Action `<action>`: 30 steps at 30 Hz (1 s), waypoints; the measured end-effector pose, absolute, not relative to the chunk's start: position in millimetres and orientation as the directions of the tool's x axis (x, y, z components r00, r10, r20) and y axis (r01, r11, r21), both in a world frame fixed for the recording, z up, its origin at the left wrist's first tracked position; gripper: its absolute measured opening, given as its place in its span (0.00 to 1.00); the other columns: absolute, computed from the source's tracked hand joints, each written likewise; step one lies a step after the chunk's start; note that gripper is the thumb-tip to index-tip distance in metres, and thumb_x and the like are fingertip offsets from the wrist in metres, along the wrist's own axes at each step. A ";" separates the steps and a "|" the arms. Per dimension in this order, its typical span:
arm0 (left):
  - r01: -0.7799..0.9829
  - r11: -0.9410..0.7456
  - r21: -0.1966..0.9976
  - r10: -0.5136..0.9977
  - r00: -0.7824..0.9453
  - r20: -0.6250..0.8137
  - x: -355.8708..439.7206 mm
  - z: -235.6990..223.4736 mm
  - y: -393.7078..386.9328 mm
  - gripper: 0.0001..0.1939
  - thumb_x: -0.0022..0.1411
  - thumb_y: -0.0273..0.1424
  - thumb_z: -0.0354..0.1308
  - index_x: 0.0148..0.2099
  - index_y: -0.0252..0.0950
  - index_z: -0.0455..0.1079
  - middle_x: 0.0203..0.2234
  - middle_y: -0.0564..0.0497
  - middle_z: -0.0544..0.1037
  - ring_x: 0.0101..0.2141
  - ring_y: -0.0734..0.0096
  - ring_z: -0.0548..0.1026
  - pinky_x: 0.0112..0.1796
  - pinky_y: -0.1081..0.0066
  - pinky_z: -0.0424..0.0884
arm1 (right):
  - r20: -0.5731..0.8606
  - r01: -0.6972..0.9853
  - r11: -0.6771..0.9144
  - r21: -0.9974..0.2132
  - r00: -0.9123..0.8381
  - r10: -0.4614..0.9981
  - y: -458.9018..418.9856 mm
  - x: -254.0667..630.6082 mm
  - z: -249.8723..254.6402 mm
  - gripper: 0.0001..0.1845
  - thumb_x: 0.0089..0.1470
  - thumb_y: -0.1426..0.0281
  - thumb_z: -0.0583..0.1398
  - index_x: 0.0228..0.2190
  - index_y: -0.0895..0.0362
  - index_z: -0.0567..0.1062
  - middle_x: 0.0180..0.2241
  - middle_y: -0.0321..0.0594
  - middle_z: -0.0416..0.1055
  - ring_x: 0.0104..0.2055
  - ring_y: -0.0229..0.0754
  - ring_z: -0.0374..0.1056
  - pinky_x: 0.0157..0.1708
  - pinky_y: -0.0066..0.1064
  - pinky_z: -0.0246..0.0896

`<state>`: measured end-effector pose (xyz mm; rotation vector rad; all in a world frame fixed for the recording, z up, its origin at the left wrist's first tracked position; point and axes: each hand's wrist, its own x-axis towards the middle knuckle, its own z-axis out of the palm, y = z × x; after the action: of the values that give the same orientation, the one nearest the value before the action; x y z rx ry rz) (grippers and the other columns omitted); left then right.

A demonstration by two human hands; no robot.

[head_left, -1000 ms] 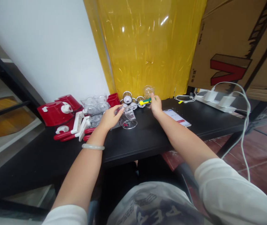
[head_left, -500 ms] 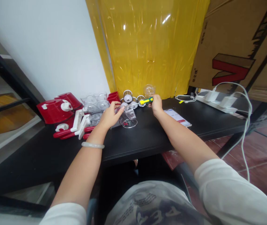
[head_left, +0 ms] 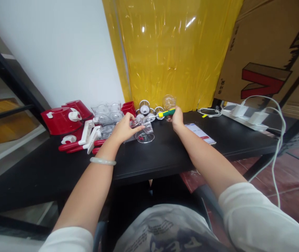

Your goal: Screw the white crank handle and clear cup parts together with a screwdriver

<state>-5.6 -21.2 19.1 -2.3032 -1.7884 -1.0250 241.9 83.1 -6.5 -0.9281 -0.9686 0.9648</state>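
Left hand [head_left: 124,128], centre of frame, holds the clear plastic part [head_left: 148,129], its thumb now stretched lower than before, seemingly a readjusted hold; the right hand [head_left: 177,118], right of centre, grips a green-and-yellow screwdriver [head_left: 168,112] pointing leftward.

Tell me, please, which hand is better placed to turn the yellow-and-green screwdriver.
Probably the right hand: it grips the screwdriver's handle, while the left hand holds the clear plastic part.
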 end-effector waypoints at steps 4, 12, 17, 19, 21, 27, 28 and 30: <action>0.853 -0.374 0.365 0.828 0.131 0.544 -4.7 19.0 -20.5 0.27 0.52 0.55 0.66 0.39 0.40 0.62 0.35 0.51 0.75 0.36 0.61 0.73 0.37 0.64 0.67 | 0.163 -0.257 0.249 -0.934 0.314 0.935 75.6 239.7 0.2 0.12 0.63 0.65 0.47 0.32 0.53 0.67 0.18 0.29 0.62 0.17 0.35 0.59 0.18 0.25 0.56; 0.840 -0.468 0.274 0.770 0.235 0.592 -4.9 17.9 -17.1 0.26 0.56 0.56 0.63 0.27 0.39 0.62 0.35 0.48 0.74 0.40 0.60 0.73 0.45 0.61 0.70 | 0.236 -0.173 0.310 -0.935 0.349 0.907 84.1 241.8 -5.4 0.18 0.57 0.52 0.60 0.30 0.52 0.65 0.18 0.25 0.55 0.17 0.32 0.56 0.18 0.26 0.56; 0.824 -0.486 0.292 0.762 0.236 0.603 -5.7 15.5 -17.5 0.24 0.58 0.55 0.62 0.29 0.38 0.69 0.40 0.46 0.75 0.43 0.59 0.75 0.50 0.59 0.71 | 0.175 -0.234 0.258 -0.937 0.323 0.930 83.9 240.9 -4.5 0.16 0.62 0.54 0.53 0.31 0.53 0.66 0.19 0.28 0.59 0.17 0.34 0.60 0.18 0.26 0.59; 0.824 -0.477 0.305 0.768 0.222 0.601 -5.6 14.6 -17.8 0.23 0.57 0.54 0.63 0.31 0.38 0.72 0.42 0.46 0.76 0.44 0.59 0.76 0.52 0.59 0.70 | 0.130 -0.280 0.216 -0.936 0.296 0.946 81.3 240.4 -0.8 0.13 0.64 0.61 0.50 0.32 0.53 0.67 0.20 0.30 0.62 0.18 0.35 0.62 0.19 0.26 0.60; 0.826 -0.469 0.313 0.771 0.211 0.601 -5.3 14.2 -18.2 0.23 0.57 0.54 0.63 0.33 0.38 0.74 0.42 0.46 0.76 0.45 0.58 0.76 0.53 0.58 0.70 | 0.123 -0.297 0.207 -0.932 0.279 0.952 79.5 240.1 1.9 0.11 0.63 0.65 0.49 0.33 0.54 0.68 0.20 0.30 0.63 0.18 0.34 0.62 0.19 0.26 0.60; 0.835 -0.457 0.307 0.778 0.208 0.593 -4.7 14.9 -19.6 0.24 0.57 0.56 0.62 0.36 0.38 0.75 0.42 0.46 0.76 0.44 0.58 0.76 0.53 0.58 0.71 | 0.219 -0.208 0.299 -0.931 0.336 0.916 81.4 239.9 -2.9 0.15 0.60 0.55 0.58 0.31 0.52 0.65 0.18 0.26 0.58 0.15 0.32 0.55 0.16 0.24 0.53; 0.835 -0.459 0.305 0.779 0.213 0.590 -4.7 15.1 -19.7 0.24 0.57 0.56 0.62 0.36 0.38 0.75 0.42 0.46 0.76 0.44 0.58 0.76 0.53 0.58 0.71 | 0.235 -0.190 0.312 -0.931 0.342 0.910 81.7 240.1 -4.0 0.18 0.59 0.52 0.59 0.30 0.52 0.65 0.18 0.25 0.58 0.14 0.32 0.55 0.16 0.25 0.52; 0.836 -0.459 0.302 0.780 0.216 0.587 -4.8 15.2 -19.6 0.25 0.57 0.56 0.62 0.36 0.38 0.76 0.43 0.46 0.76 0.45 0.58 0.76 0.53 0.58 0.71 | 0.243 -0.172 0.315 -0.933 0.343 0.907 81.7 240.5 -4.9 0.20 0.58 0.49 0.59 0.30 0.52 0.65 0.17 0.25 0.57 0.15 0.32 0.55 0.16 0.25 0.53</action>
<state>-4.8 -19.6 15.2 -2.3869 -1.5901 -1.0735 240.5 81.7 -4.9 -0.9755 -0.9397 0.8696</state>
